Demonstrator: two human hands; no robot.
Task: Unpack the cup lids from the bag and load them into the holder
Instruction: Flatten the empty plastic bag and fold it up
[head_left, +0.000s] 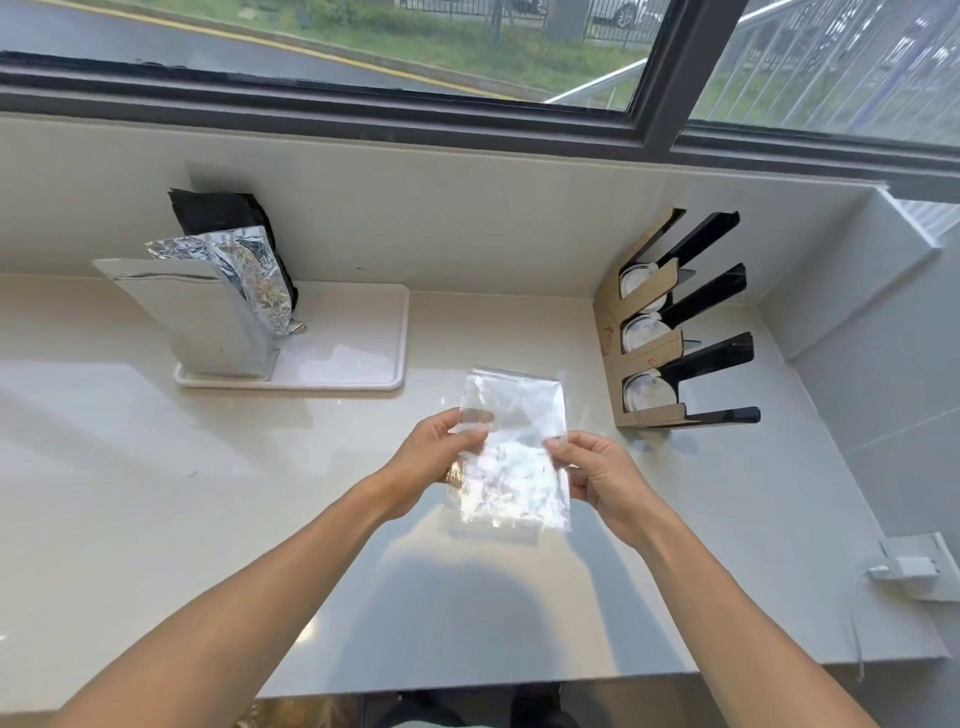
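I hold a clear, crinkled plastic bag (514, 452) above the middle of the counter, and it looks flat. My left hand (436, 457) pinches its left edge. My right hand (592, 473) pinches its right edge at about the same height. To the right, against the corner wall, stands the lid holder (649, 353) of brown cardboard with black dividers. Its three slots each hold white cup lids (644, 332).
A white tray (363, 364) at the back left carries a tall silver foil pouch (208, 322), a crumpled foil bag and a black bag behind them. A white charger plug (909, 569) sits in a wall socket at the right. A window runs along the back.
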